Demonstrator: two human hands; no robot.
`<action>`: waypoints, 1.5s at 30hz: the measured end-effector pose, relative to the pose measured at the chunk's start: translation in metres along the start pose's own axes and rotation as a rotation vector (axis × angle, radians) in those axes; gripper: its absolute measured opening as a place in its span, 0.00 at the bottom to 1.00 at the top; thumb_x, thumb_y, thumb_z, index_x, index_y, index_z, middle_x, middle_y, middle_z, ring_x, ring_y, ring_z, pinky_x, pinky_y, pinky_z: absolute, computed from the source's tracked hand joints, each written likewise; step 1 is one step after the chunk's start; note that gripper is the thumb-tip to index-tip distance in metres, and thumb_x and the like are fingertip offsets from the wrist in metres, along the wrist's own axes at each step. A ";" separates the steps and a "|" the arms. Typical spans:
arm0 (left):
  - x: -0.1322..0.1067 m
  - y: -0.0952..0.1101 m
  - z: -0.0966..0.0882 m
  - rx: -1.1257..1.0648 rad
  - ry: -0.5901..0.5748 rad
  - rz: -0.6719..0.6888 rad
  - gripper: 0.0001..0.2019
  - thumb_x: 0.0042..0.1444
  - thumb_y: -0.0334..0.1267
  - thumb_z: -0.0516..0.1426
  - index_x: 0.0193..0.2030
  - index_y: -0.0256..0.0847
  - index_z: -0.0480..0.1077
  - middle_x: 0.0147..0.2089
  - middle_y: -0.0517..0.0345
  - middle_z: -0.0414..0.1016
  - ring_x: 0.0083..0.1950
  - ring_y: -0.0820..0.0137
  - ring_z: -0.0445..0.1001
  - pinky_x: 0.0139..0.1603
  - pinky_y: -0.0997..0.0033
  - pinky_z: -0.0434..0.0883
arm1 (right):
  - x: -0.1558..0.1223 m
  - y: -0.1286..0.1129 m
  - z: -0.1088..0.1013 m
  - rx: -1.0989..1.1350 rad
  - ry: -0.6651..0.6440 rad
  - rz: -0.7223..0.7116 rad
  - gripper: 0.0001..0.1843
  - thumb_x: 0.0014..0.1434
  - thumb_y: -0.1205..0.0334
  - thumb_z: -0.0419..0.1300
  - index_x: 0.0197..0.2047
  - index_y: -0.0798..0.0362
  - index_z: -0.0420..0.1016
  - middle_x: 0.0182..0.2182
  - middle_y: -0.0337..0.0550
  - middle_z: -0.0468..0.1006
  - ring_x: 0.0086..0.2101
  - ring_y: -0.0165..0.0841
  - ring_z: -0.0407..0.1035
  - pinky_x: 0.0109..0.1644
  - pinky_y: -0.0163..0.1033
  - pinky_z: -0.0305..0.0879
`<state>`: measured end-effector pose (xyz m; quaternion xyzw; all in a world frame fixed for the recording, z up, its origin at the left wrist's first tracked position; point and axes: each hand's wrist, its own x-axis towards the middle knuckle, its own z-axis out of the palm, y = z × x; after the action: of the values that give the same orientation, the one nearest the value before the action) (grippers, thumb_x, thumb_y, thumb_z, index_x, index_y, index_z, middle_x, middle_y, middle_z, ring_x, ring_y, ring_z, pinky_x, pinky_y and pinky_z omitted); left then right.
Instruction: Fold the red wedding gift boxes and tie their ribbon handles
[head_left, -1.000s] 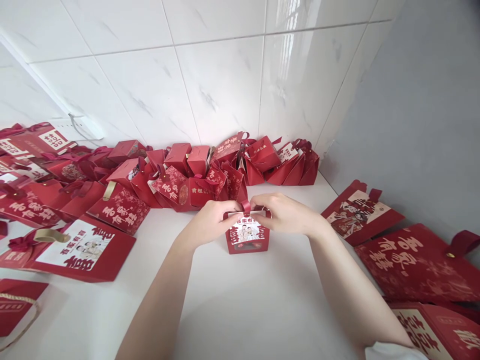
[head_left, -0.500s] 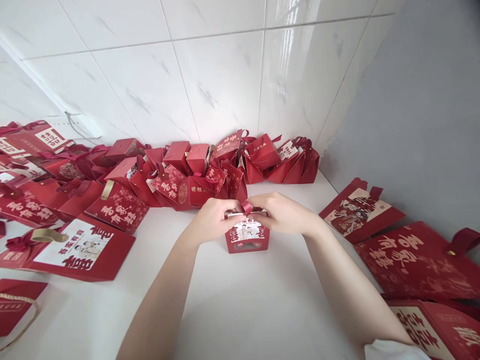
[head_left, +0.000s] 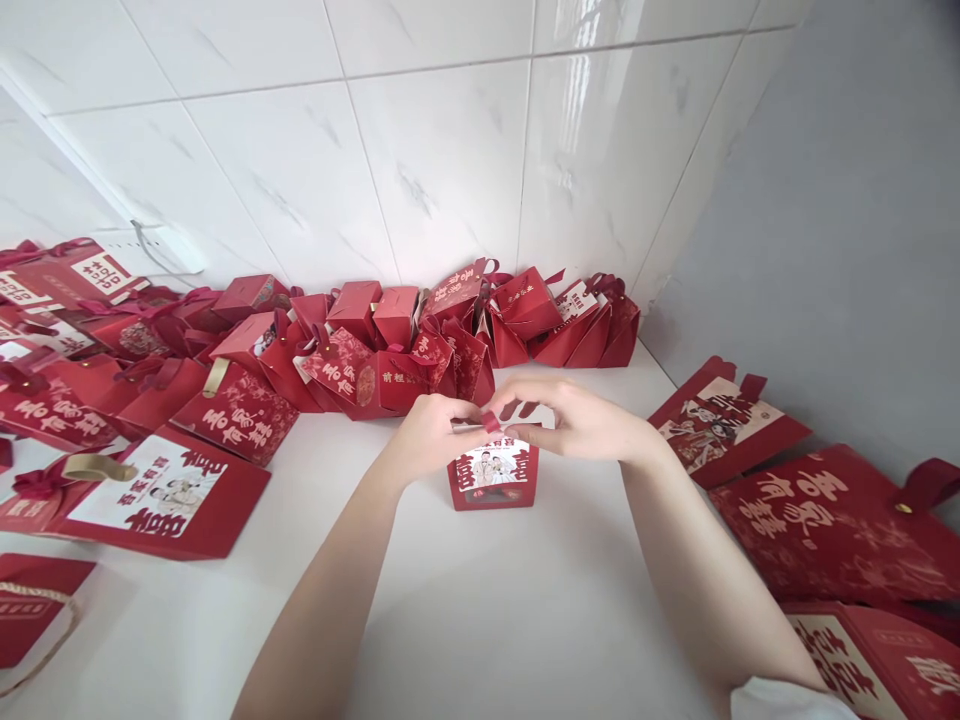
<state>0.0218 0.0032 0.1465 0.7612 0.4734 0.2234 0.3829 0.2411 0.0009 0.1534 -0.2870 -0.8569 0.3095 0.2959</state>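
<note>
A small red gift box (head_left: 493, 480) with a white picture label stands upright on the white table (head_left: 480, 610), in the middle. My left hand (head_left: 429, 432) is closed on the box's top left edge, pinching a red ribbon (head_left: 491, 421) at the box's top. My right hand (head_left: 577, 420) hovers at the top right, thumb and forefinger pinched on the ribbon, the other fingers raised and curled above it.
Many folded red gift boxes (head_left: 390, 335) are heaped along the tiled wall at the back. Flat red bags (head_left: 165, 495) lie at the left, more flat red bags (head_left: 817, 520) at the right beside a grey wall. A white cable (head_left: 146, 245) runs along the wall at left.
My right hand has lifted and opened a little off the box top, its fingers now arched above the ribbon. The box and my left hand have hardly moved.
</note>
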 end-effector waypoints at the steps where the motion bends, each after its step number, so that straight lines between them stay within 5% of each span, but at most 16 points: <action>1: 0.001 -0.001 0.001 -0.005 0.002 -0.013 0.14 0.52 0.47 0.60 0.29 0.37 0.74 0.26 0.61 0.70 0.30 0.73 0.65 0.29 0.75 0.59 | -0.001 -0.001 -0.001 0.013 0.020 0.029 0.09 0.61 0.64 0.58 0.46 0.48 0.72 0.44 0.42 0.76 0.41 0.32 0.71 0.37 0.36 0.69; 5: 0.004 -0.006 0.002 0.033 0.013 -0.021 0.24 0.51 0.52 0.61 0.18 0.36 0.58 0.20 0.64 0.50 0.24 0.78 0.48 0.24 0.72 0.45 | 0.001 0.000 0.002 0.058 0.071 0.073 0.12 0.61 0.60 0.58 0.49 0.49 0.70 0.46 0.44 0.75 0.40 0.32 0.72 0.33 0.34 0.70; 9: 0.005 -0.007 0.003 0.048 -0.004 0.001 0.27 0.53 0.51 0.59 0.18 0.37 0.49 0.21 0.64 0.43 0.24 0.78 0.43 0.25 0.70 0.42 | 0.008 0.004 0.013 0.069 0.135 0.055 0.17 0.63 0.60 0.57 0.54 0.49 0.67 0.46 0.44 0.75 0.41 0.32 0.72 0.38 0.37 0.71; 19: 0.004 -0.005 0.002 0.024 -0.070 -0.055 0.27 0.53 0.56 0.57 0.18 0.37 0.53 0.21 0.64 0.47 0.24 0.78 0.45 0.24 0.70 0.43 | 0.000 0.005 -0.001 0.020 0.077 0.045 0.10 0.64 0.67 0.51 0.41 0.49 0.73 0.42 0.41 0.78 0.41 0.33 0.71 0.43 0.40 0.66; 27: 0.004 -0.003 0.003 -0.030 -0.062 -0.073 0.23 0.52 0.55 0.59 0.22 0.35 0.68 0.22 0.62 0.60 0.26 0.77 0.55 0.25 0.74 0.52 | -0.002 0.011 -0.004 0.089 -0.109 0.031 0.20 0.62 0.67 0.54 0.56 0.45 0.70 0.54 0.42 0.73 0.49 0.34 0.69 0.47 0.40 0.68; 31: 0.005 -0.005 0.001 0.034 -0.052 -0.047 0.25 0.55 0.55 0.57 0.19 0.36 0.60 0.21 0.64 0.52 0.25 0.78 0.50 0.24 0.73 0.48 | -0.010 0.011 -0.007 0.021 -0.174 0.136 0.33 0.59 0.60 0.60 0.67 0.39 0.57 0.63 0.42 0.62 0.56 0.39 0.64 0.51 0.42 0.68; 40: 0.004 -0.004 0.002 0.061 -0.073 -0.049 0.25 0.56 0.55 0.55 0.20 0.37 0.54 0.22 0.64 0.48 0.25 0.77 0.47 0.25 0.72 0.45 | -0.015 0.007 -0.012 -0.053 -0.147 0.194 0.26 0.65 0.51 0.54 0.65 0.36 0.60 0.69 0.38 0.48 0.63 0.41 0.56 0.58 0.44 0.65; 45: 0.006 -0.009 0.004 0.037 -0.040 -0.048 0.27 0.55 0.54 0.57 0.19 0.37 0.50 0.21 0.64 0.46 0.25 0.77 0.45 0.25 0.71 0.43 | -0.010 0.006 -0.006 -0.072 -0.143 0.189 0.25 0.66 0.51 0.52 0.66 0.37 0.60 0.69 0.38 0.49 0.64 0.40 0.54 0.57 0.43 0.66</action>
<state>0.0220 0.0092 0.1369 0.7609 0.4878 0.1903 0.3832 0.2536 0.0004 0.1501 -0.3544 -0.8554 0.3247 0.1931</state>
